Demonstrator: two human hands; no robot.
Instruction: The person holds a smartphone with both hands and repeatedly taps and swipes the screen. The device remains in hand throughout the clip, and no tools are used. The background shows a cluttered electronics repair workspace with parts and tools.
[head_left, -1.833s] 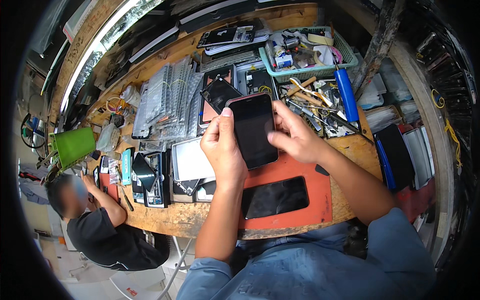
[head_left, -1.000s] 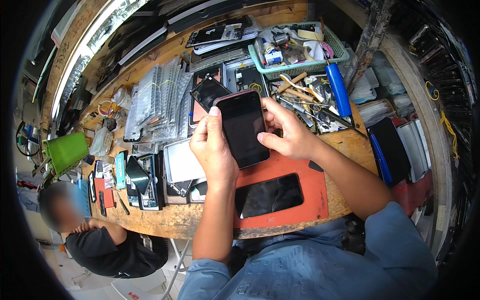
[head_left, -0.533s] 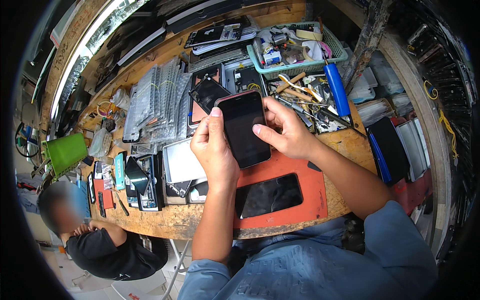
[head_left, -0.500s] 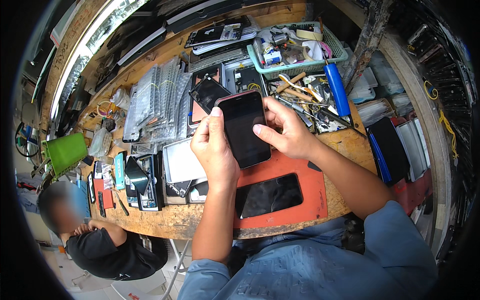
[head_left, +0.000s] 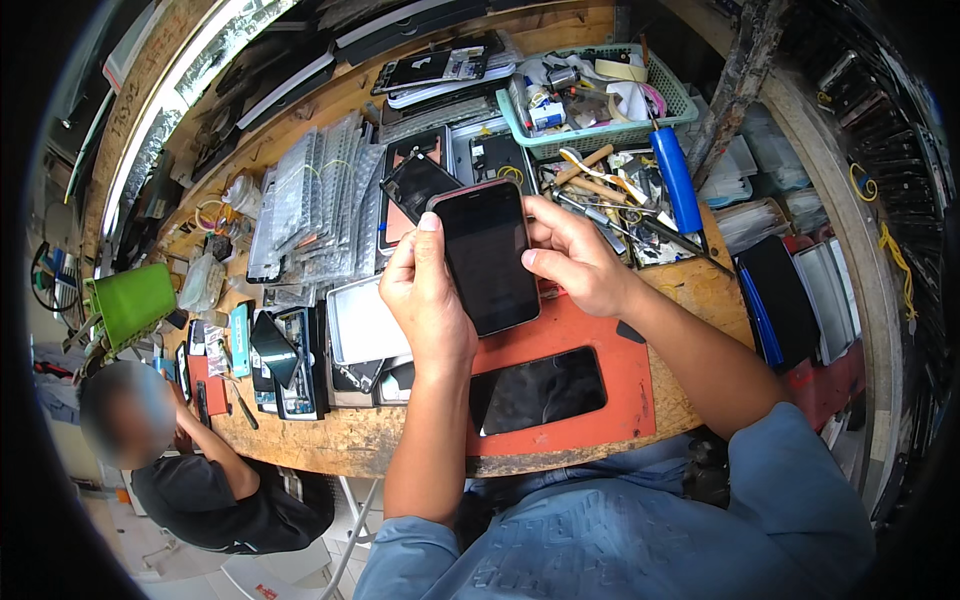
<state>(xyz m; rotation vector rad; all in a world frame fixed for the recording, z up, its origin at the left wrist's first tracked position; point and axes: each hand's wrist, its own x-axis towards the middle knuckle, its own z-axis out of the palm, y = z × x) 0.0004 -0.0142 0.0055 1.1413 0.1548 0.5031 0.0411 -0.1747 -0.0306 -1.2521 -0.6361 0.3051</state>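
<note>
A smartphone (head_left: 487, 262) with a dark screen is held up between my two hands, above the workbench. My left hand (head_left: 430, 300) grips its left edge, the thumb lying along the upper left side of the frame. On the opposite edge, my right hand (head_left: 580, 258) holds the phone with curled fingers, its thumb at the right rim of the screen. Below the phone, a second phone with a black glossy screen (head_left: 540, 391) lies flat on a red-orange mat (head_left: 628, 400). A white tray-like panel (head_left: 362, 322) sits just left of my left hand, partly hidden by it.
Stacked bubble-wrapped packs (head_left: 310, 200) stand at the back left. A green basket (head_left: 590, 143) of supplies is at the back, with loose tools and a blue-handled tool (head_left: 676, 180) nearby. Another person (head_left: 200, 490) sits at the bench's left end, near a green container (head_left: 130, 302).
My right thumb has moved off the screen to the right edge of the phone. The person at the left has raised a hand toward the head. The held phone stays nearly in place.
</note>
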